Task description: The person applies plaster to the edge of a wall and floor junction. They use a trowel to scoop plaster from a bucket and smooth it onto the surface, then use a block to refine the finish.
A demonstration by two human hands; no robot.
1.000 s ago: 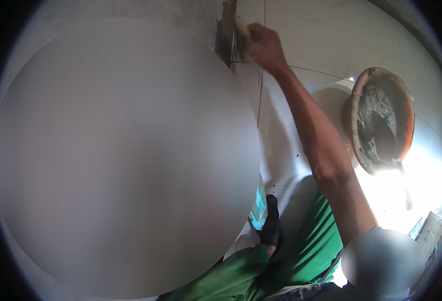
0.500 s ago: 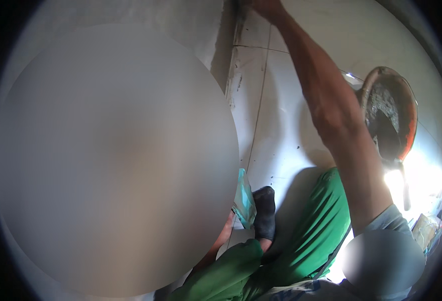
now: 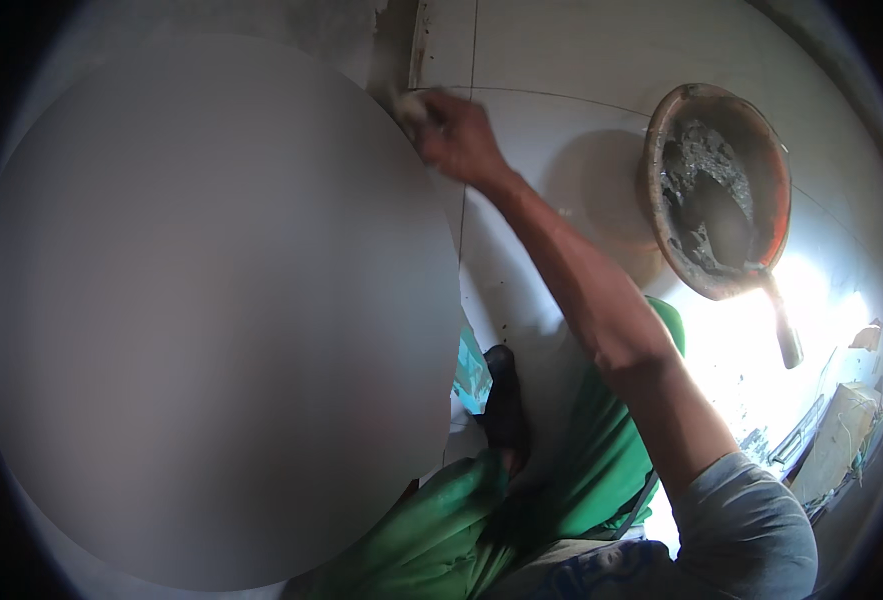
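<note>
My right hand reaches toward the top middle, closed on a small pale object, motion-smeared, beside the narrow grey mortar-marked strip where rough surface meets white tiles. An orange-brown basin of wet grey mortar stands right of my forearm. A trowel lies in it, its handle sticking out over the near rim. My left hand does not show; a large blurred disc covers the left half of the view.
My green-trousered legs and dark-socked foot are below my arm, beside a turquoise sheet. At the lower right lie a board and some loose debris in bright light.
My right hand went up to the top edge half a second ago and is now back lower and further left. The basin sits higher and more leftward in the picture as the view shifts.
</note>
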